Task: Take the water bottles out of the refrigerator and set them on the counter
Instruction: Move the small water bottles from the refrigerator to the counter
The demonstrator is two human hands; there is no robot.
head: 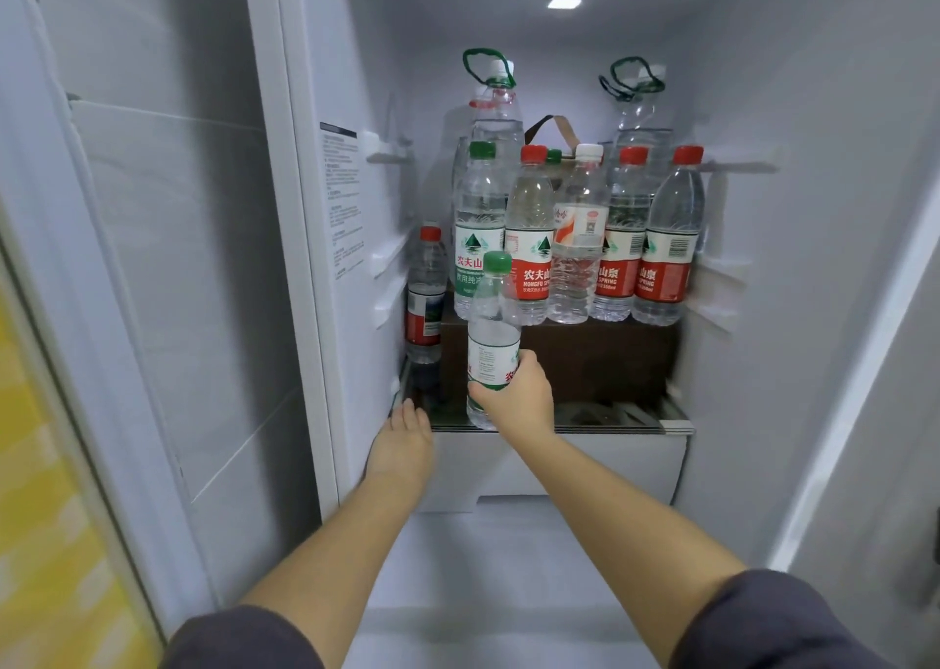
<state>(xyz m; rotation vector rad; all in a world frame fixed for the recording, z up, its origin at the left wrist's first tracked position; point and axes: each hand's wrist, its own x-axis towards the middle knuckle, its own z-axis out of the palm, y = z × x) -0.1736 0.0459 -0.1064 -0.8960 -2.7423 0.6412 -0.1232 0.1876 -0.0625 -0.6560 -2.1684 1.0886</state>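
Observation:
My right hand (513,394) grips a small green-capped water bottle (492,322) by its lower half, upright, just in front of the glass shelf (610,422). My left hand (404,437) reaches to the shelf's left front corner, fingers extended, holding nothing. A red-capped bottle (424,297) stands at the far left on the shelf. Behind, on a brown box (585,358), stands a row of bottles: a green-label one (475,231), red-label ones (529,241) (623,236) (669,236) and a white-capped one (577,241). Two large handled jugs (496,109) (638,109) stand at the back.
The open refrigerator door (152,261) is at my left, with a yellow surface (46,541) beyond it. A white drawer (559,465) sits below the shelf. The compartment's side walls with shelf rails close in on both sides. A brown strap (554,129) shows between the jugs.

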